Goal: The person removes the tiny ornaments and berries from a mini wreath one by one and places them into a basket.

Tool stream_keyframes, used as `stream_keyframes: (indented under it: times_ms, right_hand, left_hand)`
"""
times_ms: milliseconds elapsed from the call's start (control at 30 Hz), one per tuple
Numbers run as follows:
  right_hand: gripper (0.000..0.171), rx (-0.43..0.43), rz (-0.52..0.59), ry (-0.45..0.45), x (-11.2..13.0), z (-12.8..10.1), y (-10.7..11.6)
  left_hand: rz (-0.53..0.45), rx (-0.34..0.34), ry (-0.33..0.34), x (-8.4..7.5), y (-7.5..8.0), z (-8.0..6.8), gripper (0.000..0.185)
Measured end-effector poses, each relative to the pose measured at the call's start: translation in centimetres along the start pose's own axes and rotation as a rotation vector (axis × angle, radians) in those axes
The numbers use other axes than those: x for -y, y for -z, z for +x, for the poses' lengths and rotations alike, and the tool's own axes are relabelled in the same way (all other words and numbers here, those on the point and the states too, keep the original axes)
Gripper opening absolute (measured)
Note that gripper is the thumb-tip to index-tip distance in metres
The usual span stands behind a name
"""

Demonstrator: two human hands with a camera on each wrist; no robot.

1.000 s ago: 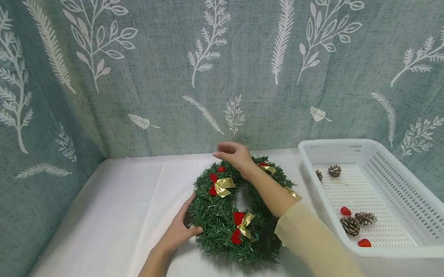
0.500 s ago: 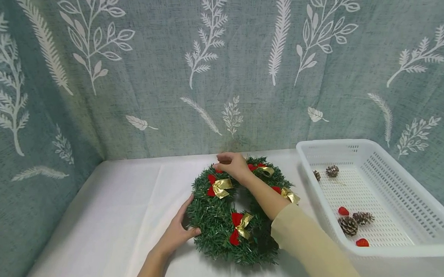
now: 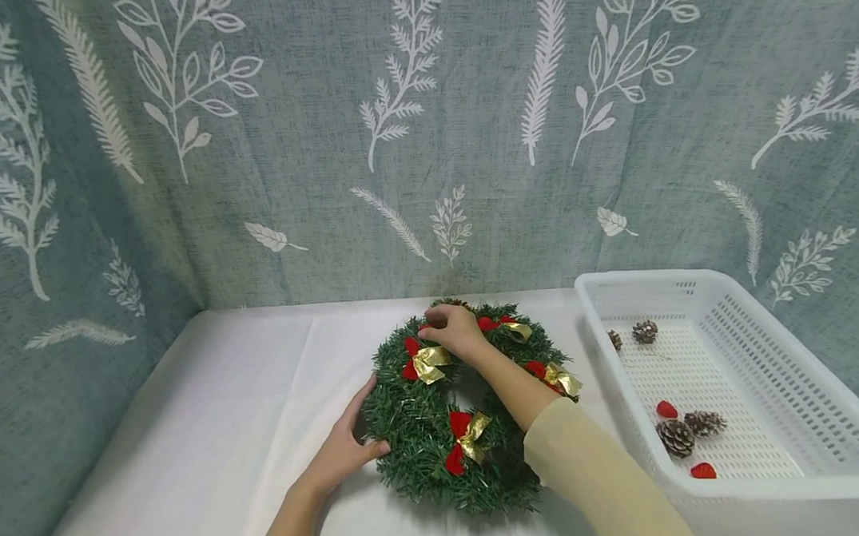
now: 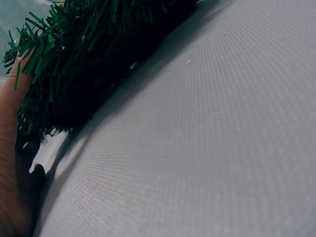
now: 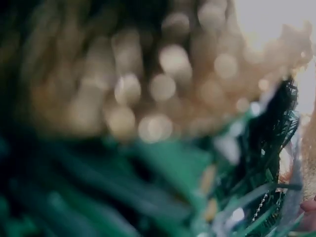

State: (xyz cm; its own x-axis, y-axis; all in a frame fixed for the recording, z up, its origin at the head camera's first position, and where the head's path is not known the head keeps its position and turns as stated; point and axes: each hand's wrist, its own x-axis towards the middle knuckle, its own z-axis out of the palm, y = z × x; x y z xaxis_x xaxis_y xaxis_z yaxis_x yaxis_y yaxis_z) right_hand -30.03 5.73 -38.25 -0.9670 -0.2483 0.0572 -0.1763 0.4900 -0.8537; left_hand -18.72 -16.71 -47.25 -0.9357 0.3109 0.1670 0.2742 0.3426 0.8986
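Observation:
A green tinsel wreath [image 3: 421, 451] with red-and-gold bows lies on the white cloth. My left hand [image 3: 342, 448] rests against its left side, index finger and thumb spread along the outer edge. In the left wrist view, the left hand [image 4: 11, 128] touches the dark underside of the greenery. My right hand [image 3: 457, 333] is over the far rim, fingers bent above the greenery. A bit of red shows at its thumb; whether it pinches anything is hidden. Just behind it sits a pine cone [image 3: 451, 302]. The right wrist view has a blurred brown, pale-tipped shape [image 5: 148, 89] above green tinsel.
At the right stands a white perforated basket [image 3: 773, 483] holding several pine cones [image 3: 676, 437] and red pieces [image 3: 704, 470]. A patterned grey-green curtain [image 3: 304, 174] hangs behind the table and along the left side.
My right hand has come down and slightly nearer over the far rim, uncovering the pine cone behind it. The left hand and the wreath have stayed nearly in place.

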Motion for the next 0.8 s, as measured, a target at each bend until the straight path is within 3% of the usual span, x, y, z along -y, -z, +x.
stream_keyframes:
  times_ms: [333, 567, 800]
  right_hand:
    - [0.031, -0.019, -0.072, 0.020, -0.33, -0.10, -0.27]
    - [0.032, -0.015, -0.074, 0.002, 0.00, -0.11, -0.46]
    - [0.036, 0.005, -0.174, 0.012, 0.06, 0.14, -0.90]
  left_hand:
    - [-0.008, -0.003, -0.005, -0.13, -0.13, -0.16, 0.103]
    - [0.004, -0.007, -0.001, -0.06, -0.03, -0.21, 0.103]
    - [0.000, -0.003, -0.007, -0.01, 0.02, -0.23, 0.102]
